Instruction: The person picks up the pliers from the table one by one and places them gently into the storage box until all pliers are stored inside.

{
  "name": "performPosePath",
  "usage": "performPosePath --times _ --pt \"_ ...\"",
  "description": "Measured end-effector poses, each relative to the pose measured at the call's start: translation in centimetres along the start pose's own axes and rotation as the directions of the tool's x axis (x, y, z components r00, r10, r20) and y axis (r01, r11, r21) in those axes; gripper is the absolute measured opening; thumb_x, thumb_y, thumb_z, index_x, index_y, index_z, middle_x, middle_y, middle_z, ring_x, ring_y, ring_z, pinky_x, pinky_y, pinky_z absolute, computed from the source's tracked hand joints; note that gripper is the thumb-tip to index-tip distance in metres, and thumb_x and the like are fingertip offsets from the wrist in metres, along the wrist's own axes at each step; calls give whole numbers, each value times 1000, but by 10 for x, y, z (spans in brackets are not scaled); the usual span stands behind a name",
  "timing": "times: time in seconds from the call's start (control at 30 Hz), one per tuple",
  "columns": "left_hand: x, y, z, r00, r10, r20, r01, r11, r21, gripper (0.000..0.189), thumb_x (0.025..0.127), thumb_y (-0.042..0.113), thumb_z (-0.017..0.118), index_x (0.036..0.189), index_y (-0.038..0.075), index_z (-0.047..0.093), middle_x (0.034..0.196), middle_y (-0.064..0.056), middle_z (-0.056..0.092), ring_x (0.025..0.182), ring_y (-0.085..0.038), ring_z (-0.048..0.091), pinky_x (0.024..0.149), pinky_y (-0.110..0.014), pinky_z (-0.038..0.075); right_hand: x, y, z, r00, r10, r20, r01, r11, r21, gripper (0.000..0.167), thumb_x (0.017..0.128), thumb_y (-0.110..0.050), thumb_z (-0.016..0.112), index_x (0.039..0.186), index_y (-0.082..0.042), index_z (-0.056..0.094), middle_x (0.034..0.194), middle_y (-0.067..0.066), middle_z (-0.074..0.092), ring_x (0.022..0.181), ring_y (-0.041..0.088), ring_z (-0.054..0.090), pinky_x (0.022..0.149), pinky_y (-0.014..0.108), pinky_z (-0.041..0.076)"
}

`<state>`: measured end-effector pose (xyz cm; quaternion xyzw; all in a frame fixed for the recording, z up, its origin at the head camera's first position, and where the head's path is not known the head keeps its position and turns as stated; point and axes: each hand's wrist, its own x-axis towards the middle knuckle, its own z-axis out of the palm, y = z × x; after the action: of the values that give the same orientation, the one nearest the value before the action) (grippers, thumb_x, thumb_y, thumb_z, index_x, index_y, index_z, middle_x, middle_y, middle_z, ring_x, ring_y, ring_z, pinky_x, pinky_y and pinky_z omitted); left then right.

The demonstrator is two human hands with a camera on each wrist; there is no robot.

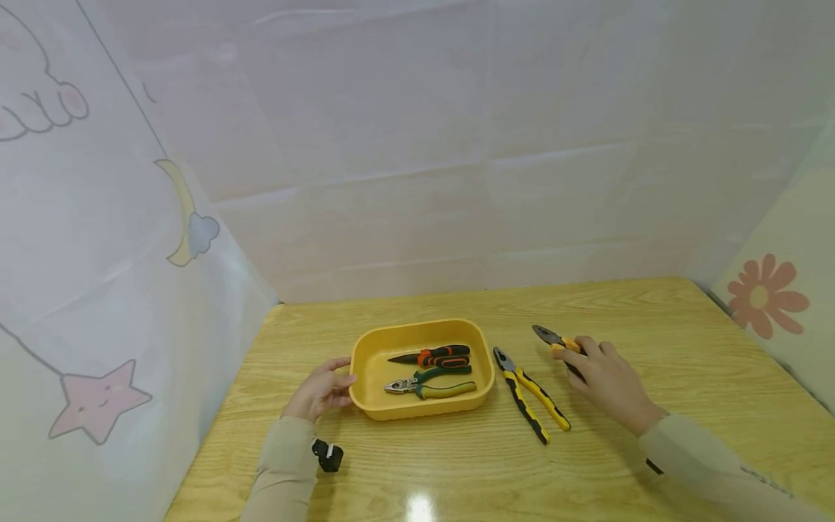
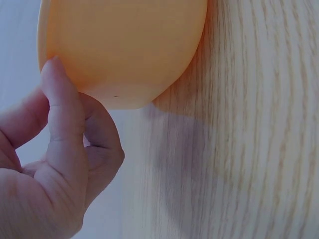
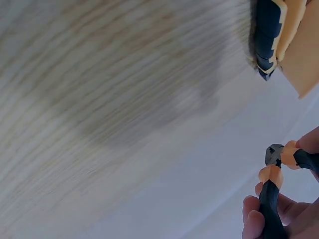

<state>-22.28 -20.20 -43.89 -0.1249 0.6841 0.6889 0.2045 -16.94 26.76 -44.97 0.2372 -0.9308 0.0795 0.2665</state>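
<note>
My left hand (image 1: 316, 391) grips the left rim of a yellow plastic tray (image 1: 417, 414), thumb over the edge and fingers outside, as the left wrist view shows. In the tray lie needle-nose pliers (image 1: 430, 356) with black and red handles and combination pliers (image 1: 446, 391) with green and yellowish handles. At the right, my right hand (image 1: 609, 384) holds pliers with orange and black handles (image 3: 270, 199), their dark head pointing away to the left. Yellow and black handled pliers (image 1: 531, 395) lie on the table between the tray and my right hand.
The wooden table (image 1: 404, 478) has its far edge against a pale cloth backdrop (image 1: 391, 217). Printed cloth also hangs at the left and right sides. A small black device (image 1: 328, 456) sits at my left wrist.
</note>
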Motion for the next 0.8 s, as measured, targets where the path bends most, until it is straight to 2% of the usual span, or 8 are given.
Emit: performPosePath --times 0.03,0.07,0.17,0.27,0.3,0.4,0.8 --pt "0 0 0 1000 -1 0 1 1000 -1 53 97 -3 52 146 -3 33 85 -11 59 60 -12 54 50 -21 50 1 -1 -1 1000 -3 -3 3 1000 3 34 77 -4 73 111 -10 71 105 25 56 69 33 47 48 37 44" --pt "0 0 0 1000 -2 1 2 1000 -2 52 97 -3 52 146 -3 33 85 -11 58 60 -12 54 50 -21 50 1 -1 -1 1000 -7 -6 7 1000 4 27 84 -9 70 111 -11 71 105 25 56 69 32 46 48 36 43" --pt "0 0 0 1000 -3 3 3 1000 -8 52 98 -3 51 146 -3 32 84 -10 58 59 -11 55 50 -21 50 2 -4 -3 1000 -23 -16 23 1000 4 25 87 -10 67 112 -11 71 106 25 56 69 32 46 49 37 43" --pt "0 0 0 1000 -1 8 1 1000 -10 52 98 -3 51 146 -3 32 84 -10 59 59 -11 54 50 -20 49 4 -7 -5 1000 -20 -18 20 1000 7 26 85 -10 70 111 -11 70 106 26 56 70 32 47 51 39 43" --pt "0 0 0 1000 0 9 0 1000 -11 52 98 -3 51 146 -3 32 84 -10 59 59 -11 54 50 -20 49 6 -9 -7 1000 -15 -15 16 1000 9 34 78 -5 74 112 -10 70 107 26 56 70 33 47 52 40 44" --pt "0 0 0 1000 5 11 -5 1000 -10 53 98 -3 51 147 -3 32 85 -11 60 60 -11 54 51 -20 49 8 -12 -10 1000 -2 -6 2 1000 12 39 73 -4 77 111 -10 71 108 27 57 71 34 49 53 41 45" --pt "-2 1 1 1000 7 9 -7 1000 -11 54 98 -3 50 148 -3 30 84 -11 60 62 -12 55 52 -21 49 19 -23 -14 1000 -6 -3 6 1000 2 34 77 -5 74 110 -10 73 106 25 57 71 31 47 54 38 42"
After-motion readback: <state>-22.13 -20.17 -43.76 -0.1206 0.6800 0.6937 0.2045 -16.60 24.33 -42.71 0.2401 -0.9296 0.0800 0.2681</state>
